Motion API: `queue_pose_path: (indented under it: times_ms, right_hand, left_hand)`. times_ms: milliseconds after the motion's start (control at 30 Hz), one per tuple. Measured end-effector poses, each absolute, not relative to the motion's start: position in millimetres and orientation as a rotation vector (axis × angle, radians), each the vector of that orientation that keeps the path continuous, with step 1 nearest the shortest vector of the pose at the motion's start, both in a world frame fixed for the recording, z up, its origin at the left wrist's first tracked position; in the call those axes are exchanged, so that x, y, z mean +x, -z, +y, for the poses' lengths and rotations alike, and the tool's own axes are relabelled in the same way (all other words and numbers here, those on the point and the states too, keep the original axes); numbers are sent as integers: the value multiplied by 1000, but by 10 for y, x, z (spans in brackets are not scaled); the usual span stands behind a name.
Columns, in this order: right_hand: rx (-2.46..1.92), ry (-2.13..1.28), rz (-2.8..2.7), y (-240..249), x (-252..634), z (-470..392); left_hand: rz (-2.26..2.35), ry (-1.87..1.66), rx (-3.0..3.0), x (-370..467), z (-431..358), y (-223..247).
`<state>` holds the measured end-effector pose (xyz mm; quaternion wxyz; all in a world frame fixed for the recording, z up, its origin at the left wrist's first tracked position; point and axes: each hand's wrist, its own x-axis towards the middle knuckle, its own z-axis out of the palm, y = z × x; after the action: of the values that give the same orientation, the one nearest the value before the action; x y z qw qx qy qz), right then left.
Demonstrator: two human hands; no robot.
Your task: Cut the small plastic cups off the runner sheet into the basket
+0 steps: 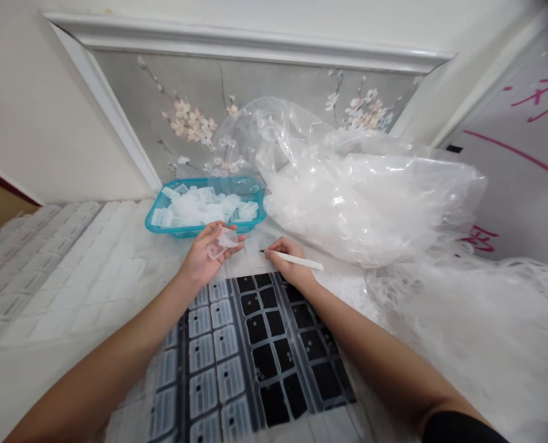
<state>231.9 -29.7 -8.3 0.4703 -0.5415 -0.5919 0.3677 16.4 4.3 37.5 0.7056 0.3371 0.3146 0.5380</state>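
Observation:
My left hand (204,253) holds some small clear plastic pieces (221,242) in its curled fingers, just in front of the teal basket (186,231). My right hand (286,258) grips a white pen-like tool (299,261) with a dark tip pointing left. Near that tip a translucent piece (252,246) lies on the white surface. Below both hands is a black sheet (267,354) under clear trays; the left columns hold ribbed translucent pieces (201,354), while the columns to the right show black compartments.
White translucent pieces (204,206) fill the teal basket. A large clear bag (357,197) of white material stands at the back right, with loose stringy plastic (477,332) beside it. Rows of pale pieces (66,264) cover the left. A board with red writing (518,154) is at right.

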Motion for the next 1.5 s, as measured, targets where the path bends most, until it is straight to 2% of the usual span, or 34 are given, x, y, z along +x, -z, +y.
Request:
queue_pose_path:
  times_ms: [300,533,733,833,933,1100,1500]
  right_hand:
    - [-1339,-855,-1430,74,2299,-344]
    - [-1071,-402,-1753,-52,2155,-538]
    - [-881,-442,-1883,-52,2175,-513]
    - [-882,-530,-1821,-58,2199,-522]
    - [-956,-659,-1728,-64,2221,-545]
    - [-979,-798,-1674,-71,2244,-560]
    - [-960,-847,-1681,-86,2223,-565]
  left_hand:
    - [693,-1164,700,148,34,-366]
    - [672,-1013,811,387,-219,-351]
    - [794,-898,783,437,-277,-289]
    - [937,-997,1060,408,-252,-263]
    - [1071,-1182,1636,349,-244,-275]
    - [846,-1248,2490,255,-264,-301]
    - [656,-1155,2960,228,-269,-291]
